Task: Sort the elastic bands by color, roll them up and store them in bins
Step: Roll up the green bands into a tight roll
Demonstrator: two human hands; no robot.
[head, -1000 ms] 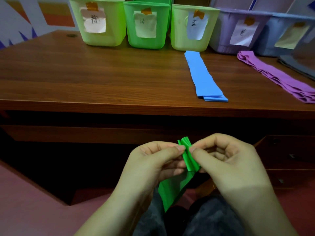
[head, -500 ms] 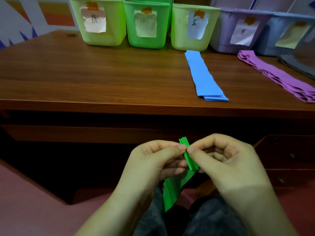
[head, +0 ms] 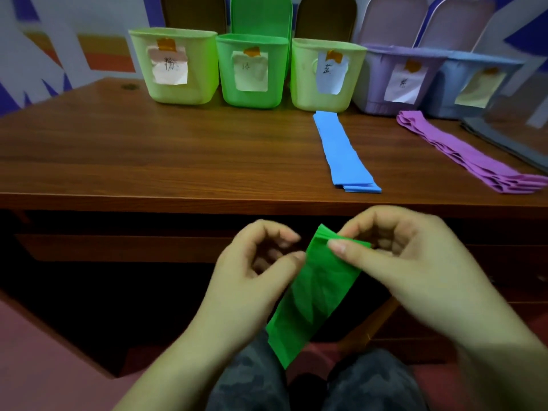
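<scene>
A green elastic band (head: 314, 292) hangs flat in front of my lap, below the desk edge. My right hand (head: 409, 262) pinches its top end between thumb and forefinger. My left hand (head: 261, 262) is curled beside the band, its thumb tip at the band's left edge; whether it grips is unclear. On the desk (head: 148, 161) lie a folded blue band (head: 341, 149), a purple band (head: 462, 149) and a grey band (head: 504, 137) at the far right. Labelled bins line the back: light green bin (head: 178, 93), green bin (head: 252, 99), light green bin (head: 305, 84), purple bin (head: 373, 84), blue bin (head: 439, 96).
Bin lids (head: 261, 16) lean upright against the wall behind the bins. The desk's front edge (head: 178, 200) runs just above my hands, with dark drawers (head: 118, 247) below it. My knees (head: 296, 387) are at the bottom.
The bunched green band has spread out flat and hangs longer. My hands have moved apart, with the left no longer pinching the top. The camera has tilted up, showing more of the bins.
</scene>
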